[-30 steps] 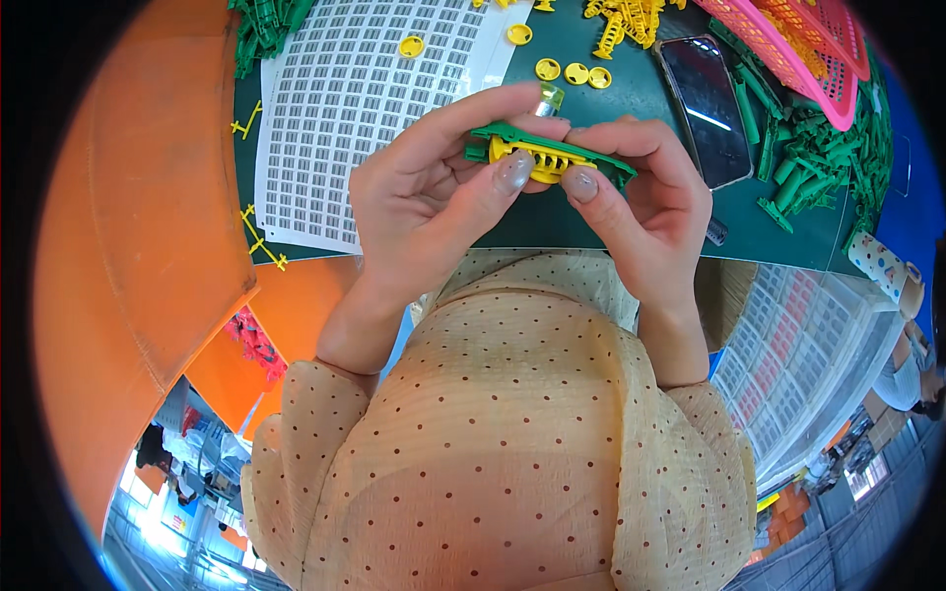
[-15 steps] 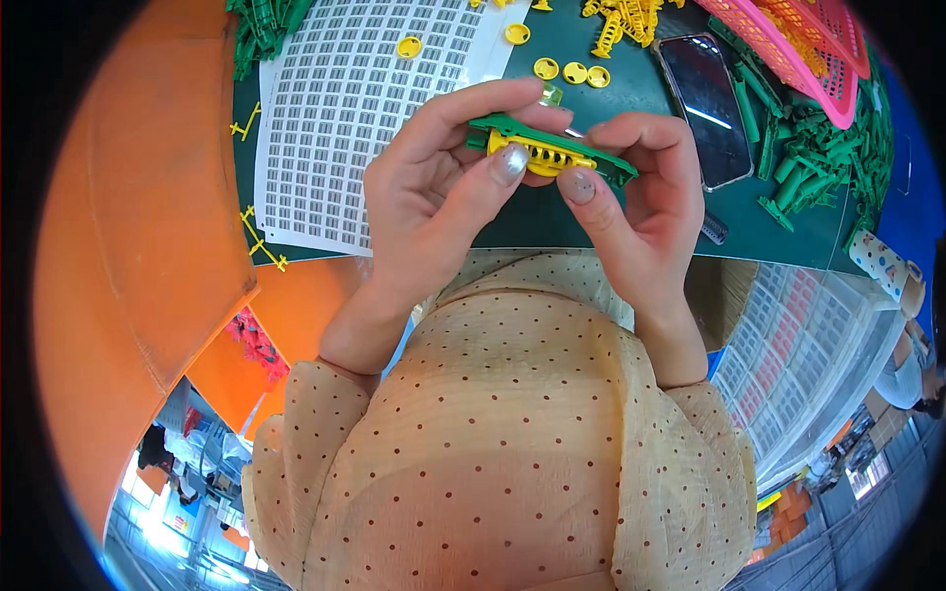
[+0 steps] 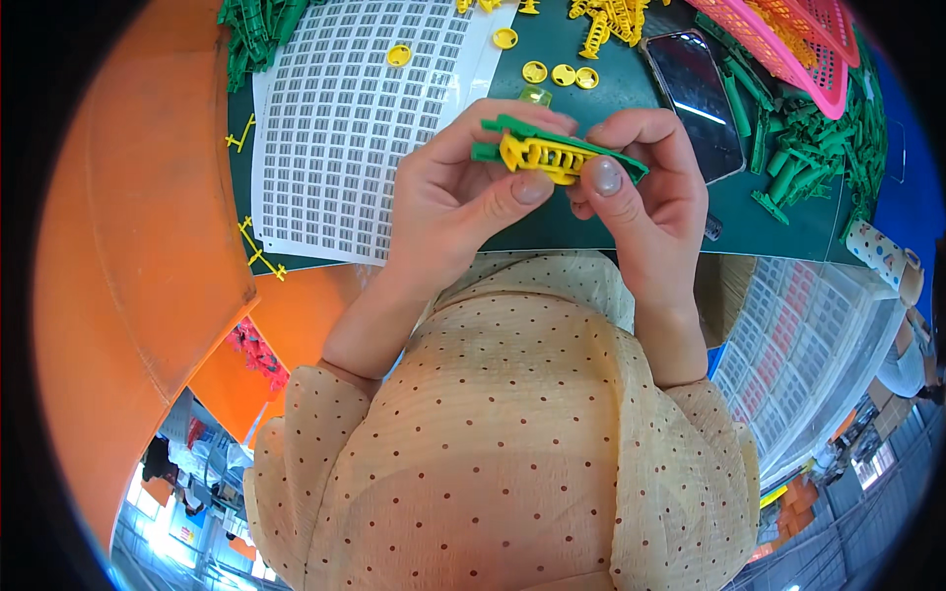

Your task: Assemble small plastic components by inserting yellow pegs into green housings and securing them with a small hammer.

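Note:
Above the near edge of the table, my left hand and my right hand both grip one small plastic assembly. It consists of a long green plastic part with a yellow ribbed plastic piece lying along its near side. My left thumb presses under the yellow piece, with the fingers behind it. The right thumb and fingers pinch the tapering right end. Whether the two parts are fully joined, I cannot tell. Just beyond my left fingers stands a small clear yellow-green item.
A white sheet of printed labels covers the table's left; a yellow disc lies on it. Several more discs lie beyond my hands. A phone, green parts and a pink basket are at right. Yellow parts lie far back.
The assembly has tilted, showing more of the yellow piece's ribs. My left thumb has slid down from the ribs to its lower edge. Both hands remain on it.

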The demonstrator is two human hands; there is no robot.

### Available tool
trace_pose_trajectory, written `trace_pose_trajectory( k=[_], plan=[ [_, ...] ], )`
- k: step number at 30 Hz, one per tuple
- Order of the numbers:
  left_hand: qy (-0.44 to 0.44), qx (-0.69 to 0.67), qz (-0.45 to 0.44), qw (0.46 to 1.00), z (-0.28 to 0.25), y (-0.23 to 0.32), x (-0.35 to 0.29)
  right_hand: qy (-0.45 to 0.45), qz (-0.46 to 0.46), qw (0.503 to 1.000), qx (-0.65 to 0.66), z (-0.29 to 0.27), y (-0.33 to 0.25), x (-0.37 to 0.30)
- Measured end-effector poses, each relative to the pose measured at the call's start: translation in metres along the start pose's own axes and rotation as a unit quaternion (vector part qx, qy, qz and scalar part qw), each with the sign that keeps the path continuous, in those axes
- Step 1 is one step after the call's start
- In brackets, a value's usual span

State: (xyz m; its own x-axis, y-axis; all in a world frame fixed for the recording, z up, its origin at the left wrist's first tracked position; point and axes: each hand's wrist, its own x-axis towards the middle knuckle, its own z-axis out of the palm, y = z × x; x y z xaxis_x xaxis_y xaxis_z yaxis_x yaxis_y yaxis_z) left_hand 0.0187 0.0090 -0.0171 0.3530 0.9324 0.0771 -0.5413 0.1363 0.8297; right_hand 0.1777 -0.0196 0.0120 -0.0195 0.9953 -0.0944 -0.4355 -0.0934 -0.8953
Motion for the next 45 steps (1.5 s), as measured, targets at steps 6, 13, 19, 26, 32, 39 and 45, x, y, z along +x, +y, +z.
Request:
trace_pose_trajectory(
  k=[6,13,19,26,32,39,45],
  plan=[
    [0.028,-0.066,-0.032,0.997,-0.003,0.002,-0.002,0.081,-0.065,0.969,-0.226,-0.038,-0.013,0.001],
    [0.056,-0.008,-0.028,0.998,-0.008,0.005,-0.004,0.310,-0.098,0.719,-0.614,-0.167,-0.034,-0.008],
    [0.015,0.061,-0.064,0.996,-0.001,0.014,-0.001,0.312,-0.066,0.611,-0.725,-0.192,-0.013,-0.003],
    [0.030,-0.089,-0.069,0.993,-0.001,0.011,-0.003,0.387,-0.109,0.752,-0.522,-0.186,-0.020,-0.001],
    [-0.005,0.014,-0.092,0.996,-0.001,0.007,0.002,0.294,-0.154,0.861,-0.385,-0.075,-0.038,-0.005],
    [0.041,-0.036,-0.080,0.995,0.002,0.009,-0.005,0.044,-0.183,0.929,-0.320,-0.017,-0.010,-0.001],
    [0.084,-0.082,-0.056,0.991,0.006,0.013,-0.008,0.007,-0.119,0.961,-0.251,-0.014,-0.018,-0.006]
  ],
)
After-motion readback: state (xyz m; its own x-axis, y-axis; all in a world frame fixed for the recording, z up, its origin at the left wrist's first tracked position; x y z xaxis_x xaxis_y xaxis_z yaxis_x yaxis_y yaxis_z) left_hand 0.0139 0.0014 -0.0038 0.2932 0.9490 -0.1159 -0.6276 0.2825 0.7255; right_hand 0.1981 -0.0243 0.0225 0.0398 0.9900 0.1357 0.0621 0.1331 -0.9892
